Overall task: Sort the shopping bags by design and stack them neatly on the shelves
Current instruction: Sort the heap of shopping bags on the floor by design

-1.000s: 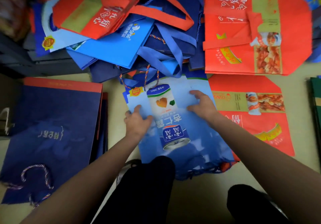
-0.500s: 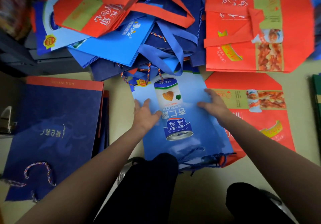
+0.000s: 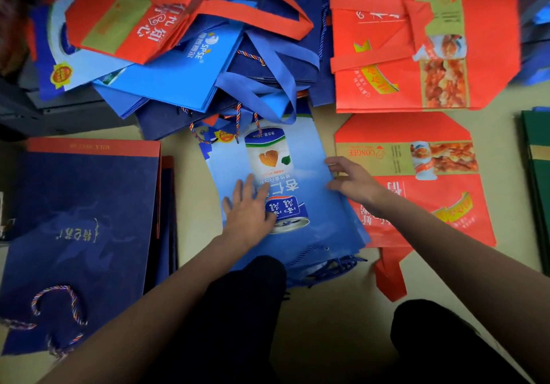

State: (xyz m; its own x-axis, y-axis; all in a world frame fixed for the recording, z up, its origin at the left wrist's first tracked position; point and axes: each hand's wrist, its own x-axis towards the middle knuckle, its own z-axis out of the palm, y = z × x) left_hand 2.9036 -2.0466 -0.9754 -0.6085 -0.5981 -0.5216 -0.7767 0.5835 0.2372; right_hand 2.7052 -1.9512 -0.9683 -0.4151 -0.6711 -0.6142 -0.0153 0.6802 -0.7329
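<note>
My left hand (image 3: 248, 208) lies flat on the can bag (image 3: 285, 193), right hand (image 3: 354, 182) loosely spread at its 3 o'clock edge. Piles begun — heap (image 3: 208, 65) at 12 unsorted, nothing shelved.

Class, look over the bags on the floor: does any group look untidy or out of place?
Yes. The mixed heap at the top left is jumbled: orange and blue bags overlap at angles, handles trailing. The navy stack and the light blue stack lie flat; the left hand rests on the latter.
</note>
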